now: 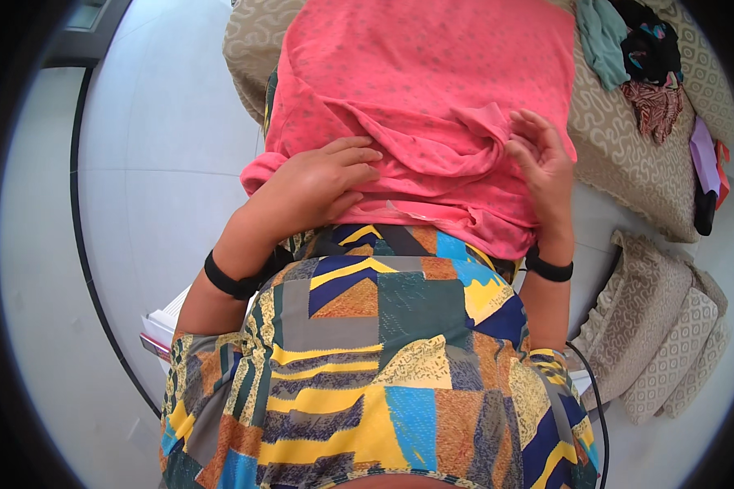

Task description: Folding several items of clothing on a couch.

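A pink spotted cloth garment [432,57] lies spread over my lap, its far part reaching up beside the bed, with its near part bunched in loose folds. My left hand [322,175] rests on the left of these folds, palm down, fingers stretched out and slightly apart. At the right side of the bunched cloth, my right hand [542,163] has its fingers half bent and its thumb apart from them. Its fingertips are beside a raised, rolled fold [489,134]; I see no cloth pinched between them. Both wrists wear black bands.
A beige patterned bed cover [620,155] extends behind and to the right. On it lie a pale green cloth [602,41] and dark printed clothes [652,49]. Beige cushions [652,326] sit on the floor at right, near a black cable [599,399]. Pale floor tiles [163,147] stretch leftward.
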`<state>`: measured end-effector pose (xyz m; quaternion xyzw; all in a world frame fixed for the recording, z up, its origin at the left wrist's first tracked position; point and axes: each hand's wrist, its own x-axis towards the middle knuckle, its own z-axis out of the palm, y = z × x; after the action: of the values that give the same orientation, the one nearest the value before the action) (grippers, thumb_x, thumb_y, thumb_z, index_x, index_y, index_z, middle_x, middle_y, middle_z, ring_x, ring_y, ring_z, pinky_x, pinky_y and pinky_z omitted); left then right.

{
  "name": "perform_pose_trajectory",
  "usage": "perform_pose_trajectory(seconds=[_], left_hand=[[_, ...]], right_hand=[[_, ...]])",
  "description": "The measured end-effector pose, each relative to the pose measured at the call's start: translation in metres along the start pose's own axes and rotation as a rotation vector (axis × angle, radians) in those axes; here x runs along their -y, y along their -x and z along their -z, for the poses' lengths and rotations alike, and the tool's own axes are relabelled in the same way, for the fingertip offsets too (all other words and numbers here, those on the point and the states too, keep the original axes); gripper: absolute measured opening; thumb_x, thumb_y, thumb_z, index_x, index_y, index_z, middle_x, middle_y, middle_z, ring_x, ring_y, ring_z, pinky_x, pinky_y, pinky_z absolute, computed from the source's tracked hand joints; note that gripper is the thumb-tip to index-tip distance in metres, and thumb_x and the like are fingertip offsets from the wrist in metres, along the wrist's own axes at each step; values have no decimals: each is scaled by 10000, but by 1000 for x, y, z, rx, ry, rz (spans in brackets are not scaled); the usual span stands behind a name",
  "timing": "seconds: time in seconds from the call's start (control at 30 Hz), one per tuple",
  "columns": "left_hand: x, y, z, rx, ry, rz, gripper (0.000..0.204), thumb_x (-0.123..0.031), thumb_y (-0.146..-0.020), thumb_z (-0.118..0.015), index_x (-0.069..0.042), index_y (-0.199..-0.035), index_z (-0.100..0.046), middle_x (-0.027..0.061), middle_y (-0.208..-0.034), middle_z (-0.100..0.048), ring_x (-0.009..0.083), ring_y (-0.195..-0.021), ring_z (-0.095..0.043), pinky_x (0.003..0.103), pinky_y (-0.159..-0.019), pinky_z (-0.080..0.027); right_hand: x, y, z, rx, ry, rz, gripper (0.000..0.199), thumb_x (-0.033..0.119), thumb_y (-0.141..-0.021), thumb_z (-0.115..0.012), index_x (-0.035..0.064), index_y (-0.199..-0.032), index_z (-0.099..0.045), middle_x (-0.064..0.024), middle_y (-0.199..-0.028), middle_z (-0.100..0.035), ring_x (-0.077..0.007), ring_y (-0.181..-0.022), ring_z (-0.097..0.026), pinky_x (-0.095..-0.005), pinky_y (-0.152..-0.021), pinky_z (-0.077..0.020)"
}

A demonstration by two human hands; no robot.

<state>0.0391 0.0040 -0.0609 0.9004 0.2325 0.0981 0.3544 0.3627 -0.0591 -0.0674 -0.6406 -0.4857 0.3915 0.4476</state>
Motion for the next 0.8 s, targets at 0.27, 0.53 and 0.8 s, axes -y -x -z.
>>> perform_pose_trajectory(seconds=[0.27, 0.53, 0.8], left_hand=[[-1, 3, 1, -13, 2, 4, 299, -75, -761, -692, -33, -1052, -634, 102, -1262, -583, 305, -1206, -517, 379, -962, -467], [3, 9, 6, -117, 7, 49, 245, -46, -756, -698, -23, -992, -638, 99, -1222, -609, 300, -1212, -521, 383, -978, -458], [5, 11, 6, -153, 96, 36, 180, 14, -714, -705, -24, -833, -576, 98, -1179, -631, 307, -1203, -531, 386, -969, -460]], right_hand=[[6, -4, -22, 61, 823, 411, 500, 101, -755, -716, 45, -1232, -574, -164, -1088, -625, -317, -1069, -553, -374, -906, -447], [7, 14, 0, -410, 371, 272, 295, -72, -798, -632, 28, -1074, -601, -88, -994, -637, -185, -927, -624, -291, -830, -478], [-24, 48, 46, -540, -60, -112, 284, 67, -863, -679, -13, -1105, -554, -43, -1022, -633, -115, -883, -603, -272, -835, -484]])
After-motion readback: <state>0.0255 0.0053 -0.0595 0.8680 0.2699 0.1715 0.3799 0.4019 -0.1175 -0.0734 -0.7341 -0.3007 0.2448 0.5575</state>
